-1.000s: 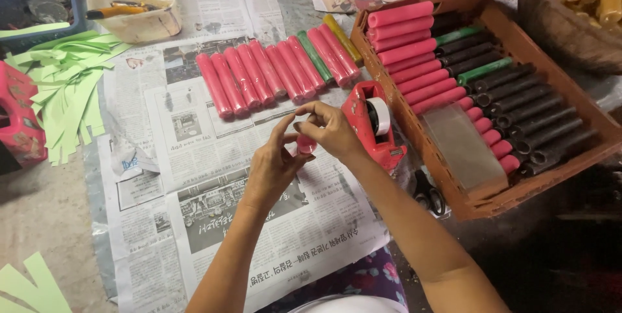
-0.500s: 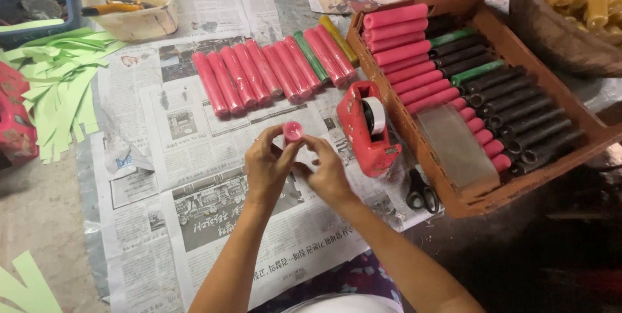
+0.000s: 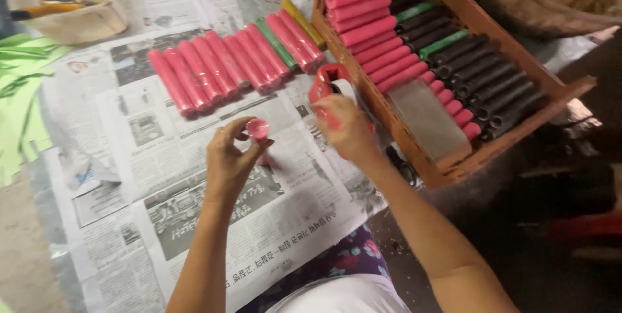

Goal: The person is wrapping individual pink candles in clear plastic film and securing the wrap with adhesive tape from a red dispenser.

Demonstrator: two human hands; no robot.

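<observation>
Holding: left hand (image 3: 228, 161) pinches pink tube (image 3: 258, 130) upright above newspaper (image 3: 194, 222), fingers clamped on it
Reaching: right hand (image 3: 345, 128) closes on red tape dispenser (image 3: 327, 86); grip blurred
Tip: probably steady tube; pull tape squarely

— What did the left hand (image 3: 227, 161) hold?
— A pink paper tube (image 3: 258, 129), pinched end-up in its fingers (image 3: 249, 151) above the newspaper (image 3: 129, 222).
— And the right hand (image 3: 346, 128)?
— It rested on a red tape dispenser (image 3: 327, 80), beside a wooden tray (image 3: 512, 135) of pink, green and black tubes.
— Anything else?
— A row of pink tubes (image 3: 220, 70) lay on the newspaper.
</observation>
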